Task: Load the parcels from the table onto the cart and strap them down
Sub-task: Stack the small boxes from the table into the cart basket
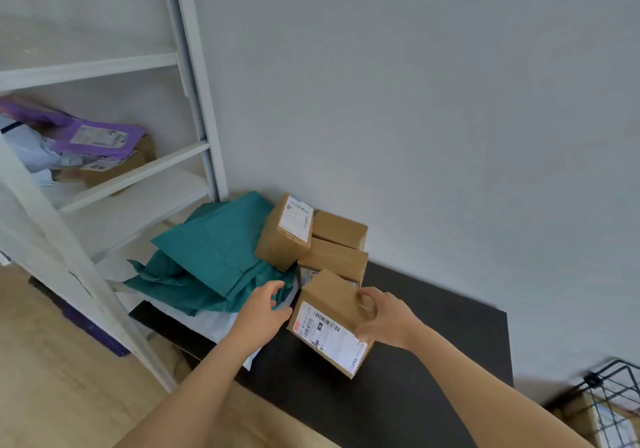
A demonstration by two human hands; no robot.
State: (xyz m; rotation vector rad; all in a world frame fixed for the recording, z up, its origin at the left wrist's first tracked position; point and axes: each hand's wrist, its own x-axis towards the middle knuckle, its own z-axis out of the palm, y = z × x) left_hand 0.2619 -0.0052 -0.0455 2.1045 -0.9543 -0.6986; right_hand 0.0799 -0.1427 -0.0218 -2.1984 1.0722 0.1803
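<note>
Right hand [384, 319] curled round upper right edge of labelled cardboard box [329, 323]. Box tilted, at front of black table [450, 343]. Left hand [266, 309] loosely curved just beside box's left edge, gripping nothing visible. More cardboard boxes [337, 240] stacked behind, teal mailers [214, 257] to their left. Wire cart [613, 395] well apart, far right.

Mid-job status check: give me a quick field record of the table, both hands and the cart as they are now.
front box: labelled cardboard, tilted, on or just above the black table
right hand: fingers grip the front box's right edge
left hand: beside the box's left side, fingers loosely curved; contact unclear
other boxes: three, stacked behind near the wall
teal mailers: piled left of the boxes
wire cart: lower right, only partly in view
</note>
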